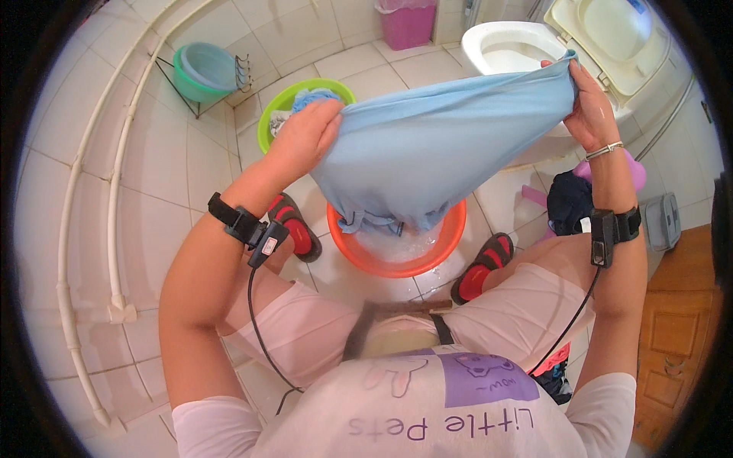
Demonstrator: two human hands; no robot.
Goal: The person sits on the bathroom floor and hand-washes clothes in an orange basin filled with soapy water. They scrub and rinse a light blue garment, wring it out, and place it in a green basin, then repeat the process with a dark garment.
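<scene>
A light blue cloth garment (424,137) is stretched between my two hands in front of me. My left hand (306,134) grips its left end, knuckles up. Its upper right corner is held by my right hand (587,103), raised higher and near the toilet. The garment's lower part hangs down into an orange basin (395,272) on the floor between my feet. Sudsy water shows in that basin. Behind my left hand stands a lime-green basin (264,123) with blue and patterned cloth inside, partly hidden by the hand.
A white toilet (481,40) with raised lid stands at the upper right. Dark clothing (567,203) lies beside a pink plastic object (634,172). Teal basins (197,86) sit on a wire rack at left. White pipes (69,252) run along the wall. A wooden cabinet (676,338) is at right.
</scene>
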